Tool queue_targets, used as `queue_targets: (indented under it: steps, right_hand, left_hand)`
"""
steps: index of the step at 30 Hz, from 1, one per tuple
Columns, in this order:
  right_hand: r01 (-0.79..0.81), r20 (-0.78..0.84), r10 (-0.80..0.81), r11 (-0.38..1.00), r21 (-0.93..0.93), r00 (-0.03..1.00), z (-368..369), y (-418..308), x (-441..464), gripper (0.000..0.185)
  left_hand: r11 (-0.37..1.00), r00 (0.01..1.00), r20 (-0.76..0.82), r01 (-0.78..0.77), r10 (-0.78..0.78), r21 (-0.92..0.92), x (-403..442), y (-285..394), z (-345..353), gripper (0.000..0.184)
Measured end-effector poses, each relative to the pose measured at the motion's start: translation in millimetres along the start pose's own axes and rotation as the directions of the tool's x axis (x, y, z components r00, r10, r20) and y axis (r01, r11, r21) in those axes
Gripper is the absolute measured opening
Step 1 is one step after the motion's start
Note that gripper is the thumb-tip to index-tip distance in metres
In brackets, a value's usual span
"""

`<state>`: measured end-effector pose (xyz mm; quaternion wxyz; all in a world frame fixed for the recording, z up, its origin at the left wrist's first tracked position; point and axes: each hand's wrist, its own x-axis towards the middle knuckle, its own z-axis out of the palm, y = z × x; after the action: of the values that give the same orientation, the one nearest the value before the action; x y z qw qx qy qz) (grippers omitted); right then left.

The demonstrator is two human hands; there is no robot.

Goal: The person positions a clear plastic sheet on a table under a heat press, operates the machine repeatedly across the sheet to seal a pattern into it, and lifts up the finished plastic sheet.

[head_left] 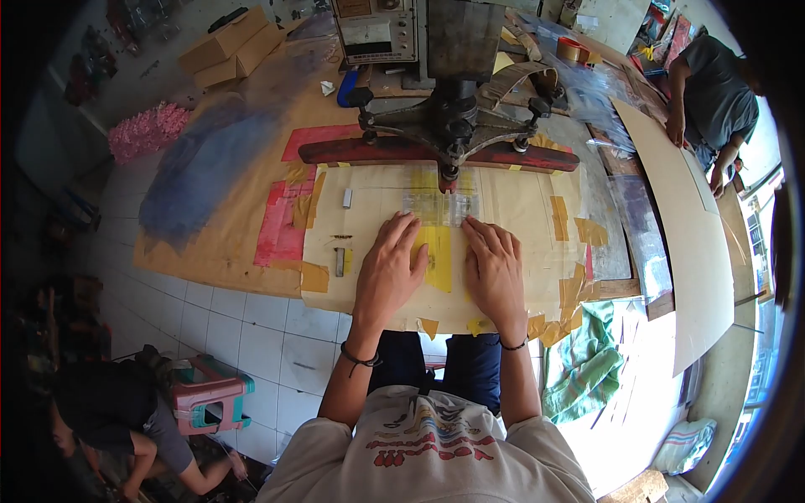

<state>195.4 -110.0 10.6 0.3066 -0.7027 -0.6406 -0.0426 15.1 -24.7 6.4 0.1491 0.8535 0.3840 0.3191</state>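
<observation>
A clear plastic piece (417, 199) lies on the paper-covered work board (528, 277), partly over a yellow strip (438, 264). My left hand (390, 264) rests palm down at its near left corner, fingers stretched forward and thumb apart. At the near right corner lies my right hand (496, 267), also palm down with its fingers extended. The fingertips of both hands touch or nearly touch the plastic's near edge. Just beyond stands the dark metal press head (454, 117), with a long red bar (360, 152) across the back of the board.
Left of my hands sit two small blocks, one pale (347, 198) and one metallic (340, 261). Blue film (197, 168) covers the table's left side. A co-worker (713, 92) handles a large board (671, 201) at right; another person (117, 411) crouches lower left by a stool (210, 394).
</observation>
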Motion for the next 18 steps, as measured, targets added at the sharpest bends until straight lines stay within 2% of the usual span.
queue_targets:
  steps: [18]
  right_hand:
    - [0.007, -0.018, -0.007, 1.000, 0.012, 1.000, 1.1, -1.3, -1.7, 0.042]
  left_hand:
    - [1.000, 1.000, 0.010, 0.011, -0.010, -0.023, -3.8, -4.1, -0.3, 0.040]
